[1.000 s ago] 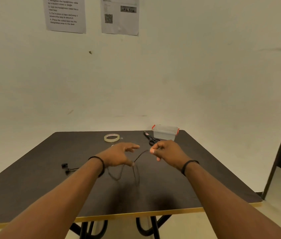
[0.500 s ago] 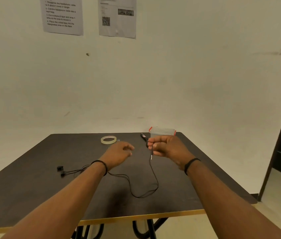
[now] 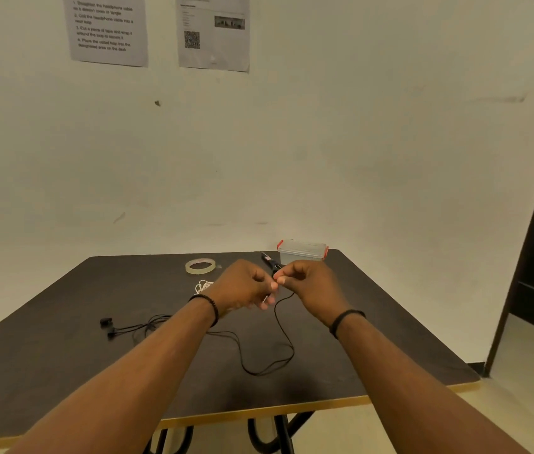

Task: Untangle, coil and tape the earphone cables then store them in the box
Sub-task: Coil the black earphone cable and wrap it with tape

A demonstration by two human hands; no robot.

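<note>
While both hands [image 3: 246,286] [image 3: 311,283] pinch the black earphone cable [image 3: 283,335], the lidded box [image 3: 303,252] sits far right, contents indiscernible.

The table [image 3: 62,355] is dark brown with a yellow edge band. The cable [image 3: 278,335] and earbuds [image 3: 108,327] are black. A second, coiled cable [image 3: 202,286] is white. The tape [image 3: 200,266] is pale and translucent. The box [image 3: 303,253] is clear with red latches. Black wristbands [image 3: 345,317] are worn. The wall [image 3: 357,142] is cream; the sheets [image 3: 108,27] are white with black print.
</note>
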